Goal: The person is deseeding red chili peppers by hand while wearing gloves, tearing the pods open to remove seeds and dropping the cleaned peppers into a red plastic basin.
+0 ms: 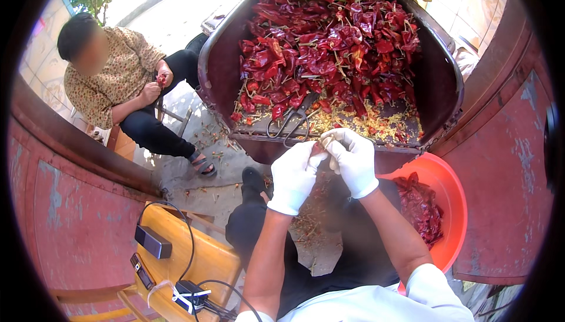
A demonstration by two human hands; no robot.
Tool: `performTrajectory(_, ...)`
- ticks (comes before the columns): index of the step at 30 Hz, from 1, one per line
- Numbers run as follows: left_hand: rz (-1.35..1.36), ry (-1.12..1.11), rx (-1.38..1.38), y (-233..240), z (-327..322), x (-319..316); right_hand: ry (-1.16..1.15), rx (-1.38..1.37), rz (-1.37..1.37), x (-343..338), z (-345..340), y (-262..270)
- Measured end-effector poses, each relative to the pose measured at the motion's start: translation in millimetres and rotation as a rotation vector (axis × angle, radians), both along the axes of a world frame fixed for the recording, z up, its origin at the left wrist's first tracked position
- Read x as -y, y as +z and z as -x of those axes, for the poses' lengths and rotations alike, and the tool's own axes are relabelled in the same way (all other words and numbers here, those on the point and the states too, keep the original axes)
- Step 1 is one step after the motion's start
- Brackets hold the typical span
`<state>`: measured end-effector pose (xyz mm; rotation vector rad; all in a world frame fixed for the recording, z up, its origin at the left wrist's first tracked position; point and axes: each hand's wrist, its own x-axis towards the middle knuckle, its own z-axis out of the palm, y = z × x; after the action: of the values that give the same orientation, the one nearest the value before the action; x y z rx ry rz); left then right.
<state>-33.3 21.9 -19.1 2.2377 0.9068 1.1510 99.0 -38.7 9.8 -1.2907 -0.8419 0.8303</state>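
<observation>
My left hand (293, 174), in a white glove, grips a small reddish piece of dried chili pepper (316, 149). My right hand (354, 161), gloved likewise, meets it with thumb and fingers pinched at the piece's pale end; the fingers partly hide it. Just beyond both hands is the front edge of a dark red metal cart bed (247, 140). Dried red chili peppers (326, 53) are heaped inside it, with yellow seeds (368, 121) scattered at the front. Dark-handled scissors (296, 117) lie there, their handle loops over the edge.
An orange plastic basin (457, 207) of red peppers (419, 209) stands at my right. On my left, a wooden chair (190, 229) bears a phone (142, 271), a dark box (153, 241) and cables. A person (114, 70) sits across, holding a pepper. Stems litter the floor (194, 211).
</observation>
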Motion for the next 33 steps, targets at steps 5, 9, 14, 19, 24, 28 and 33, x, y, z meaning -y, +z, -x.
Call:
performTrajectory(5, 0.258, -0.133, 0.236, -5.6, -6.6, 4.1, 0.079, -0.425, -0.007, -5.9, -12.7, -9.0)
performTrajectory(9, 0.703, -0.204, 0.574, -0.4, -14.8, 13.5, 0.148, -0.808, -0.116, -14.6, -19.5, -20.6)
performTrajectory(14, 0.981, -0.263, 0.771, 2.9, -14.3, 11.7, -0.008, -0.384, -0.107, -10.3, -13.7, -3.2)
performTrajectory(19, 1.075, -0.256, 1.046, -3.6, -2.7, -2.0, -0.208, -0.438, -0.157, -15.8, -28.7, -7.5)
performTrajectory(24, 1.068, -0.292, 0.905, 7.2, -4.8, -1.7, -0.232, -0.039, -0.081, -8.3, -19.0, 3.5)
performTrajectory(28, 0.915, -0.234, 0.584, 19.9, -23.0, 9.3, -0.314, 0.170, -0.171, -10.7, -14.7, -1.2)
performTrajectory(33, 0.415, -0.067, 0.365, -6.5, -35.2, -0.4, -0.271, 0.356, -0.226, -4.9, -14.9, -0.4)
